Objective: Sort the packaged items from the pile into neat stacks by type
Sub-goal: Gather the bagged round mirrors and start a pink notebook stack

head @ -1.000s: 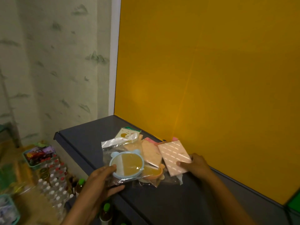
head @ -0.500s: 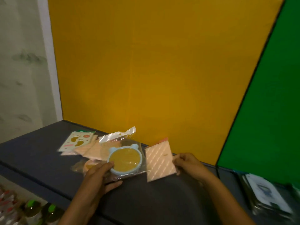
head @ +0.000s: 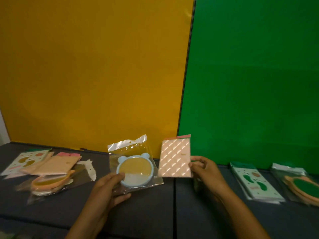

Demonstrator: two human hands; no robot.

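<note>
My left hand point(head: 107, 188) holds a blue bear-eared round mirror in a clear bag point(head: 134, 169), lifted above the dark table point(head: 146, 213). My right hand point(head: 205, 171) pinches the right edge of a pink quilted-pattern flat pack point(head: 175, 157), held upright beside the mirror. The remaining pile point(head: 46, 171) lies at the left: pink packs, an orange bear mirror in a bag and a white-green card pack. At the right sit two sorted stacks, white-green card packs point(head: 255, 181) and orange bear mirrors point(head: 303, 187).
A yellow board point(head: 95, 66) and a green board point(head: 250, 75) stand upright behind the table. A seam point(head: 174, 204) splits the tabletop in the middle. The table's front edge runs along the lower left.
Both hands lifted their packs off the pile and carried them to the right. My view swung right, bringing the green board and the two sorted stacks into sight.
</note>
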